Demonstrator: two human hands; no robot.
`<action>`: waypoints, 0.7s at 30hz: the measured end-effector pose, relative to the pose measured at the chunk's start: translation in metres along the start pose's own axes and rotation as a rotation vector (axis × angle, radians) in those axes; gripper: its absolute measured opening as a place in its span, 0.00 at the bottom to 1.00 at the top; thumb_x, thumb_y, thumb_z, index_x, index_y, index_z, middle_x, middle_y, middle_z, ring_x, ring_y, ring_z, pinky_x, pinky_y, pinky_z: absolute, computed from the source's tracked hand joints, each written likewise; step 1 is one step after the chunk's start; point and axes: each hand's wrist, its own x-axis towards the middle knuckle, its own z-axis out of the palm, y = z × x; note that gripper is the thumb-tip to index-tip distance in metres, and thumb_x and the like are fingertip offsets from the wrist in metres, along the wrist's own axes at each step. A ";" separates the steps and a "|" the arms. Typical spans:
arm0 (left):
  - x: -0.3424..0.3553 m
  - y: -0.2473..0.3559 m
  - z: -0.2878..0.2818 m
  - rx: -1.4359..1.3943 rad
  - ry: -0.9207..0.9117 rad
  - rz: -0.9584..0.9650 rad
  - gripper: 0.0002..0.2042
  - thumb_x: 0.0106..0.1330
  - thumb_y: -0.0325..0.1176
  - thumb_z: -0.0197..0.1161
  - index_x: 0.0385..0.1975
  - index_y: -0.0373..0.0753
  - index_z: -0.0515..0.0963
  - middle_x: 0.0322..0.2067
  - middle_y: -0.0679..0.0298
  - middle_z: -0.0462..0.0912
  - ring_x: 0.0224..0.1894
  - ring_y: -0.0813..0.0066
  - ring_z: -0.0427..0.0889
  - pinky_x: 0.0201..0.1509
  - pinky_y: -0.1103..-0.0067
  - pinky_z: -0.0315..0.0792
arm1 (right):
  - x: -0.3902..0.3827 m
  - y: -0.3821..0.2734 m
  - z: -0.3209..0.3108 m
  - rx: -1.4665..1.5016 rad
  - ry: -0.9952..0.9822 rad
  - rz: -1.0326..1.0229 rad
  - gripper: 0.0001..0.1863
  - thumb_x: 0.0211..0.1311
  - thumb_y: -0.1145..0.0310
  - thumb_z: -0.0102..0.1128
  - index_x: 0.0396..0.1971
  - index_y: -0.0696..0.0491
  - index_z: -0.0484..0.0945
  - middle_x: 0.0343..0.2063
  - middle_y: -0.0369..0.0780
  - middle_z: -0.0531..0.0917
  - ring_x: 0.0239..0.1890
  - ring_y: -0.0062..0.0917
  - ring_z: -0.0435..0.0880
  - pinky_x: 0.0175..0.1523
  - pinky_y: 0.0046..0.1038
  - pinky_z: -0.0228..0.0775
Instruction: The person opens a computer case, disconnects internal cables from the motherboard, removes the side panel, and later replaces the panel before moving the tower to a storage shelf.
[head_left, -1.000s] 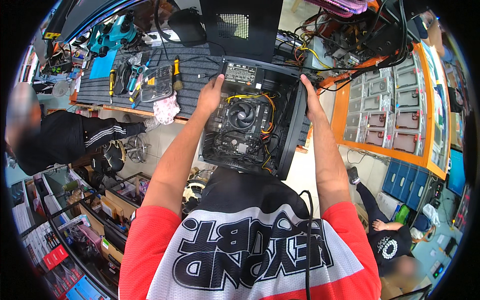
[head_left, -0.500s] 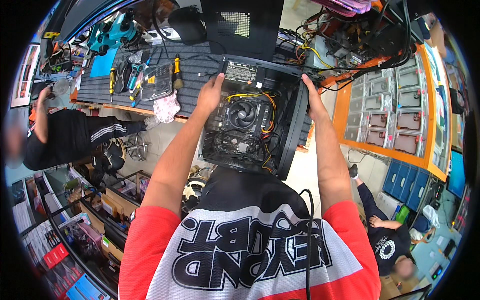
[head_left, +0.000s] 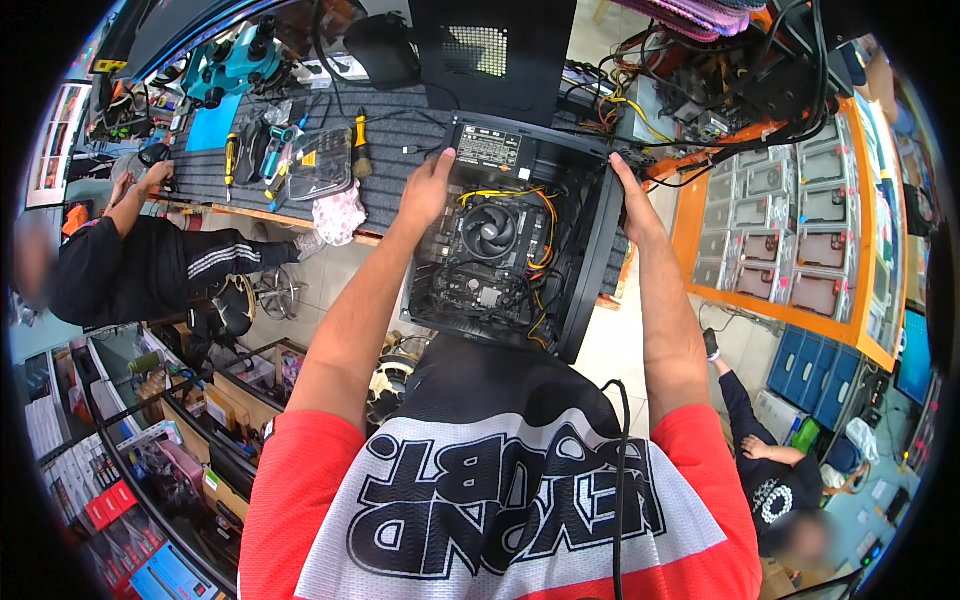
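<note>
Between my two hands is a black computer case (head_left: 575,290) with its side off, held tilted at the workbench edge, its near end at my lap. Inside, a round CPU fan (head_left: 489,232) sits on the motherboard (head_left: 470,280), with yellow and orange cables beside it. The power supply (head_left: 490,152) with its label fills the far left corner. My left hand (head_left: 428,190) grips the case's left edge, thumb on top near the power supply. My right hand (head_left: 634,195) grips the far right edge, thumb up along the frame. The fingers under the case are hidden.
On the ribbed workbench mat (head_left: 395,135) lie a clear parts box (head_left: 318,165), a brush (head_left: 361,145), a yellow screwdriver (head_left: 231,160) and a cloth (head_left: 337,215). A black panel (head_left: 490,60) stands behind. Loose cables (head_left: 625,105) and an orange display case (head_left: 690,215) are right. Two people sit at the sides.
The case and both hands keep nearly the same place, with only a slight shift of the view. At left, the other person's arms have lowered and come together over a dark object.
</note>
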 end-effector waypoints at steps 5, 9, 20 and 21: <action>-0.005 0.015 -0.001 0.049 -0.012 -0.079 0.40 0.81 0.66 0.46 0.64 0.29 0.81 0.59 0.32 0.84 0.68 0.34 0.78 0.73 0.58 0.69 | -0.008 -0.003 0.008 0.035 0.049 0.003 0.50 0.67 0.26 0.65 0.78 0.47 0.70 0.70 0.40 0.79 0.70 0.34 0.75 0.70 0.43 0.68; 0.002 0.000 0.005 0.054 0.022 -0.026 0.39 0.81 0.66 0.47 0.62 0.30 0.82 0.58 0.32 0.84 0.67 0.33 0.78 0.72 0.57 0.69 | -0.006 -0.004 -0.001 -0.021 0.090 0.003 0.49 0.67 0.26 0.64 0.76 0.47 0.73 0.65 0.39 0.82 0.66 0.33 0.79 0.67 0.43 0.71; -0.001 -0.002 0.003 0.031 0.011 -0.005 0.39 0.82 0.66 0.45 0.61 0.30 0.82 0.59 0.33 0.84 0.67 0.32 0.78 0.72 0.56 0.69 | -0.024 -0.018 0.014 0.024 0.029 0.053 0.44 0.67 0.26 0.65 0.70 0.45 0.79 0.60 0.36 0.86 0.59 0.29 0.83 0.61 0.38 0.75; 0.000 -0.002 0.004 0.033 0.012 -0.004 0.39 0.82 0.66 0.45 0.61 0.30 0.82 0.59 0.33 0.84 0.67 0.32 0.78 0.72 0.56 0.69 | -0.022 -0.015 0.013 0.026 0.028 0.051 0.44 0.67 0.26 0.65 0.70 0.45 0.79 0.60 0.36 0.86 0.59 0.29 0.83 0.61 0.38 0.75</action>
